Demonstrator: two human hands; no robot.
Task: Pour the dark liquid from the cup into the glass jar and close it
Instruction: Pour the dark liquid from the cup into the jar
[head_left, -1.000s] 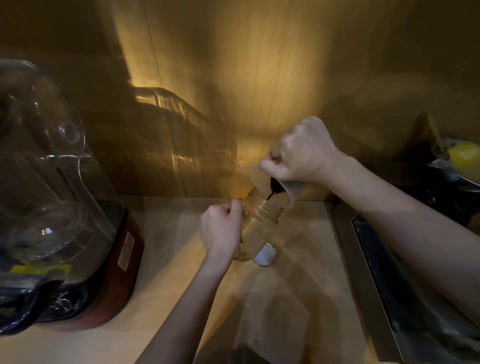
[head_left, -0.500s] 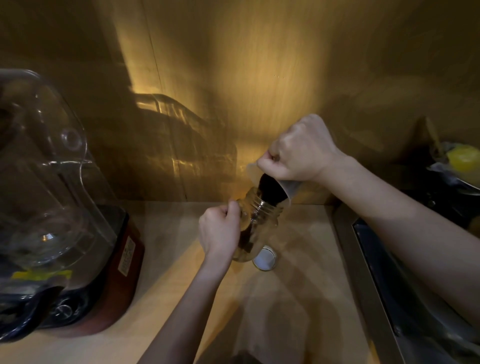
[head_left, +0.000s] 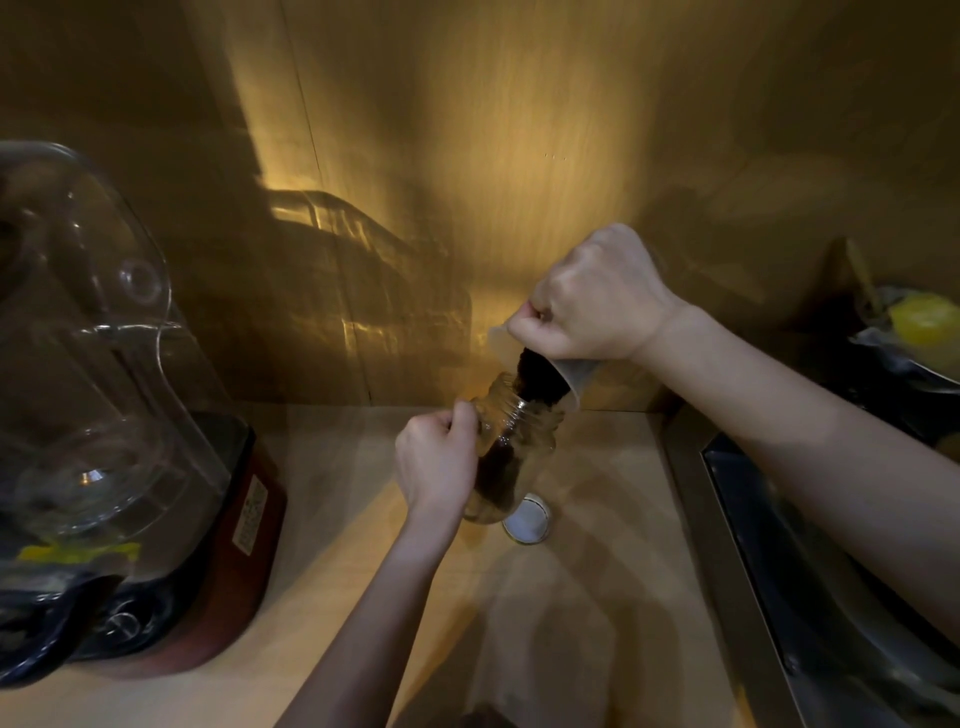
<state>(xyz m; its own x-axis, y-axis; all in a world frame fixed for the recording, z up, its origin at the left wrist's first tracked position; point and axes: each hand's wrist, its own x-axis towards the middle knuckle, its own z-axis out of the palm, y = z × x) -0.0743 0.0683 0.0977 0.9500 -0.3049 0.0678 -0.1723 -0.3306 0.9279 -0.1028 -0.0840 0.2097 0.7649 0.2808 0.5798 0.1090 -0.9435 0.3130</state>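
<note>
- Head view: the glass jar stands on the pale wooden counter, leaning a little toward the back wall.
- The left hand is wrapped around the jar's left side, fingers curled tight on the glass.
- Above the jar's mouth, the right hand grips the translucent cup, tipped steeply so its rim meets the jar's opening.
- The dark liquid runs from the cup into the jar, and some has pooled inside it.
- Just right of the jar's base lies a round lid, flat on the counter; it looks white, though the light is dim.
- Well left of the jar sits a blender with a clear cover; to the jar's right runs a metal sink.
</note>
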